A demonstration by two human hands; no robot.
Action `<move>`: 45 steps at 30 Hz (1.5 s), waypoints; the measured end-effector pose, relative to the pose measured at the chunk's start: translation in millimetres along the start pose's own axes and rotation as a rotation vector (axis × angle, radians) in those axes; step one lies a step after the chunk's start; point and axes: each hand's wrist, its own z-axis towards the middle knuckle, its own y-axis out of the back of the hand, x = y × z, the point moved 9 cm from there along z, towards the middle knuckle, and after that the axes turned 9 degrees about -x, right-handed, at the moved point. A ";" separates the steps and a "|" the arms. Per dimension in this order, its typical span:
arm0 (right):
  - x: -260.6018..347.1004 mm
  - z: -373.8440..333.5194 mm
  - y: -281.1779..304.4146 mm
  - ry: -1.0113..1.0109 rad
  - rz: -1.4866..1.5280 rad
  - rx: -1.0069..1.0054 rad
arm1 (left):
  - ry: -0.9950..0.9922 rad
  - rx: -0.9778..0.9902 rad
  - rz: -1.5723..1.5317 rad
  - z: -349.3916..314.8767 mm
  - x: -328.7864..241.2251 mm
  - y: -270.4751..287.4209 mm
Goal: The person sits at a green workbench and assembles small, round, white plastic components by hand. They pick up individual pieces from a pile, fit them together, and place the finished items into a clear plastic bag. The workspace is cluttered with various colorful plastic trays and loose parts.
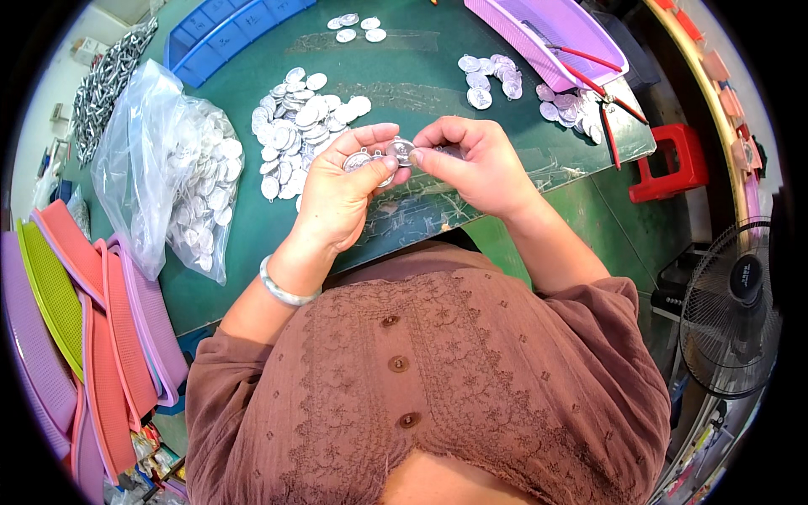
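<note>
Over the near edge of the green table, my left hand (337, 181) holds a few round silver medallions (357, 161) with small loops, its thumb laid across them. My right hand (475, 164) pinches one more silver medallion (400, 152) between thumb and forefinger, close to the left fingertips. Just beyond the left hand lies a loose pile of the same medallions (295, 118). Smaller groups of medallions (480, 82) are spread farther off to the right, with another heap (572, 109) at the table's right corner.
A clear plastic bag full of medallions (202, 185) rests at the left. Beyond are a blue bin (227, 38), a purple basket (539, 34) and red-handled pliers (602, 93). Stacked colored baskets (93, 328) fill the lower left. A red stool (673, 164) and a fan (732, 311) stand right.
</note>
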 end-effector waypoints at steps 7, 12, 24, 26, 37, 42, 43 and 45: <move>-27.5 2.1 -0.8 -0.271 0.296 0.015 | 0.046 0.004 -0.031 0.8 5.9 2.8; -35.7 10.9 18.0 -0.282 0.193 -0.080 | 0.135 0.047 -0.083 0.8 8.4 -1.7; -11.0 40.9 70.7 0.120 -0.630 -0.279 | 0.195 0.200 -0.345 -3.4 3.3 -9.9; -5.9 31.0 35.5 0.085 -0.427 -0.090 | 0.210 0.208 -0.355 -4.7 4.1 -10.0; 14.1 15.6 -37.7 0.134 -0.371 0.302 | 0.225 0.237 -0.207 -7.1 8.6 -9.9; 34.9 16.8 -21.3 0.427 -0.407 0.186 | 0.310 0.265 -0.242 -8.0 11.1 -0.8; 38.7 14.7 -20.7 0.489 -0.459 0.191 | 0.364 0.287 -0.244 -8.0 15.2 1.6; 46.5 10.0 -21.7 0.614 -0.562 0.199 | 0.351 0.256 -0.223 -7.4 15.5 4.1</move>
